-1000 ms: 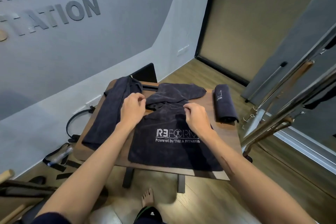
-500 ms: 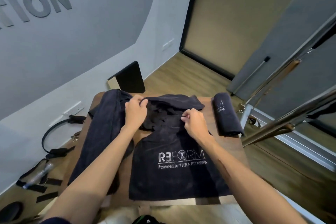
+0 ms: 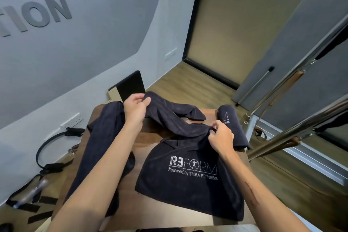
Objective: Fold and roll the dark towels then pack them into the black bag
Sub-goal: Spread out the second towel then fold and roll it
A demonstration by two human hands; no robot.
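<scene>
A dark towel (image 3: 190, 184) with a white REFORM logo lies on the wooden table (image 3: 165, 218). Its far end is lifted off the table and stretched between my hands. My left hand (image 3: 136, 108) pinches the far edge, raised above the table's back left. My right hand (image 3: 220, 136) grips the towel's edge lower, at the right. A second dark towel (image 3: 101, 141) hangs crumpled over the table's left side, partly under my left forearm. A rolled dark towel (image 3: 231, 124) lies along the table's right edge. I cannot pick out the black bag.
A black panel (image 3: 130, 85) leans against the wall behind the table. A black ring and straps (image 3: 49, 149) lie on the floor at the left. Metal and wood bars (image 3: 293, 118) of an exercise frame stand close on the right.
Both hands have lifted the towel's bunched far end and pulled it apart: the left hand went up and back, the right hand moved right. The camera has tipped down and closer.
</scene>
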